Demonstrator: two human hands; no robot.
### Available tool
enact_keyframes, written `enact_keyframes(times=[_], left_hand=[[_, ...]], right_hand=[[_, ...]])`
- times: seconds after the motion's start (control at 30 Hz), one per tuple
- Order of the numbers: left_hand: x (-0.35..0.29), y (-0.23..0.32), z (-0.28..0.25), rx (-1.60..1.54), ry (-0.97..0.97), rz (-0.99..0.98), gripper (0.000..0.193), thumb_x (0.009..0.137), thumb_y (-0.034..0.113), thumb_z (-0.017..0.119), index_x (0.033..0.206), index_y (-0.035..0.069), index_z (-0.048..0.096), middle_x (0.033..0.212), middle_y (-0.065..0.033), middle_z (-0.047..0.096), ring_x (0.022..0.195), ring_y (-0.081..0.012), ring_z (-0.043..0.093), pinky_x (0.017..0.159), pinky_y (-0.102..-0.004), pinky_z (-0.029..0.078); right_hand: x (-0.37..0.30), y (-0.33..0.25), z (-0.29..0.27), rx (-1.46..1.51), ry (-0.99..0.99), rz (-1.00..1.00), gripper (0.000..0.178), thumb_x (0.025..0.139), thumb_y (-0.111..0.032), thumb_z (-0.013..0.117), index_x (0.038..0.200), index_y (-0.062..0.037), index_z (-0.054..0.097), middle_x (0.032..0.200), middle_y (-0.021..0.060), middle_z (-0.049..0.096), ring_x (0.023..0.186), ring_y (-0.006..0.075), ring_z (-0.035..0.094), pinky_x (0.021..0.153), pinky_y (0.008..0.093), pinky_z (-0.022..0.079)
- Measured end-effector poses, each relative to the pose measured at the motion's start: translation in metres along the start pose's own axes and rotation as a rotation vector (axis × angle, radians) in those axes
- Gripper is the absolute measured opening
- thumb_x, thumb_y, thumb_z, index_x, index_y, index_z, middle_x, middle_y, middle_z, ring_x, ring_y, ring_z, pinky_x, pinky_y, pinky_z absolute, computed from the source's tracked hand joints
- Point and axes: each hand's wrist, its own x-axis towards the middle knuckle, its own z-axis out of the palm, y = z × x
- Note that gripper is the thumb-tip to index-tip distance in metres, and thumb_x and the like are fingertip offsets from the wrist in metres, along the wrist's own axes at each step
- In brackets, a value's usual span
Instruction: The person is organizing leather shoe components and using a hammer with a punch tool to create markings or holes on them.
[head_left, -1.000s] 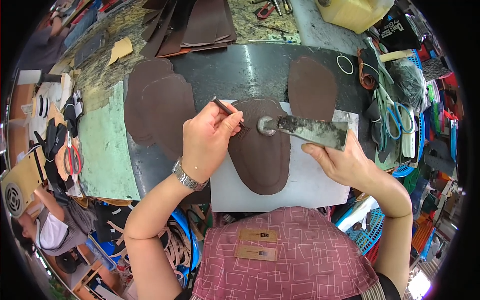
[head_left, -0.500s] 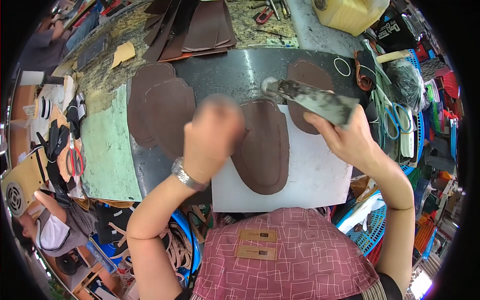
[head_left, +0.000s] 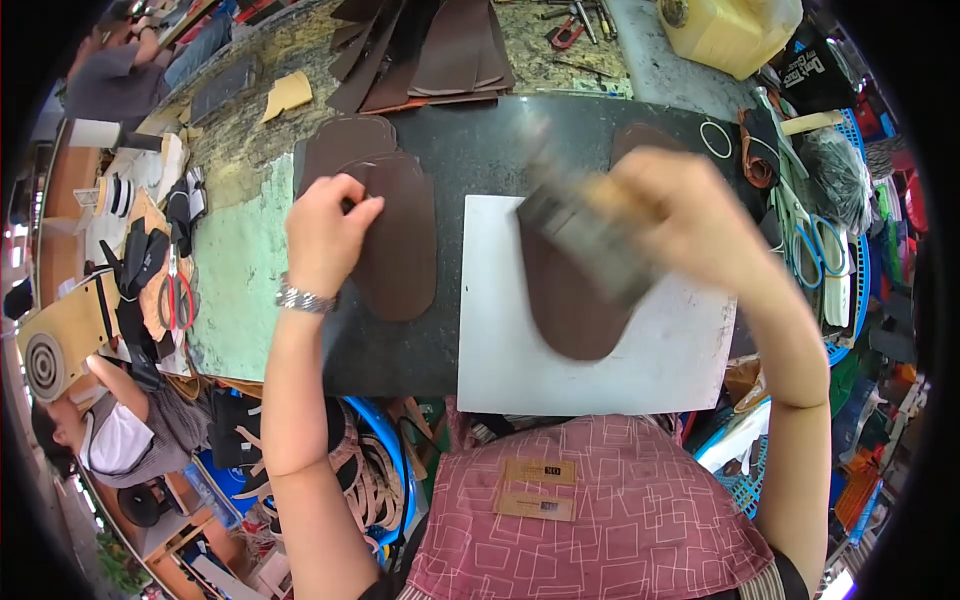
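Two sole-shaped brown leather pieces overlap on the dark board at the left. My left hand (head_left: 330,225) is closed at the left edge of the front leather piece (head_left: 402,245), its thumb and forefinger bent together there. Another sole-shaped leather piece (head_left: 575,310) lies on a white sheet (head_left: 495,300) in front of me. Over it my right hand (head_left: 680,205) grips a broad grey tool (head_left: 590,250), smeared by motion, so its kind is unclear. The tool hides much of this piece. Behind my right hand another brown leather piece (head_left: 640,138) is partly covered.
Long brown leather strips (head_left: 455,50) are stacked at the back. A yellowish plastic container (head_left: 735,35) stands at the back right. Blue-handled scissors (head_left: 820,250) are at the right, red-handled scissors (head_left: 175,300) at the left. A rubber ring (head_left: 715,140) lies on the dark board.
My left hand has moved left from beside the middle leather piece to the left pair. The right hand has swung the tool over the middle piece, which sits further right and tilted. The view has shifted.
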Motion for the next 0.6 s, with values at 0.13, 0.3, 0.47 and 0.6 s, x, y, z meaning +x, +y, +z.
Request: enact_keyframes(times=[0.13,0.3,0.47,0.6], left_hand=[[-0.017,0.043,-0.048,-0.614,-0.289,-0.147,0.014,0.076,0.010,0.066,0.070,0.002,0.056,0.077,-0.0020,0.061,0.063,-0.0083,0.051,0.058,-0.0222,0.041],[-0.043,0.086,0.003,-0.934,-0.617,-0.037,0.012,0.078,0.011,0.065,0.076,0.000,0.060,0.075,0.0000,0.060,0.068,-0.0061,0.054,0.063,-0.0213,0.044],[-0.057,0.067,0.016,-0.309,0.190,0.452,0.012,0.073,0.008,0.069,0.080,0.001,0.063,0.074,-0.0038,0.061,0.064,-0.0107,0.057,0.062,-0.0234,0.046],[-0.065,0.069,0.011,-0.794,-0.219,-0.223,0.007,0.081,0.005,0.064,0.085,0.000,0.060,0.078,-0.0040,0.063,0.065,-0.0073,0.058,0.058,-0.0198,0.048]], right_hand=[[0.006,0.090,-0.054,-0.003,0.000,0.404,0.029,0.075,-0.017,0.067,0.100,-0.0050,0.059,0.079,0.0109,0.059,0.066,0.0225,0.056,0.061,0.0326,0.044],[0.002,0.097,-0.028,-0.512,0.452,0.207,0.033,0.076,-0.015,0.065,0.107,-0.0084,0.058,0.086,0.0106,0.058,0.080,0.0215,0.058,0.068,0.0309,0.044],[-0.038,0.018,-0.033,0.246,0.139,0.243,0.023,0.079,-0.015,0.064,0.098,-0.0013,0.062,0.086,0.0053,0.065,0.082,0.0177,0.059,0.078,0.0268,0.044],[-0.055,-0.009,-0.007,-0.134,-0.126,0.029,0.019,0.079,-0.018,0.064,0.094,-0.0060,0.062,0.072,0.0121,0.057,0.063,0.0300,0.056,0.060,0.0416,0.044]])
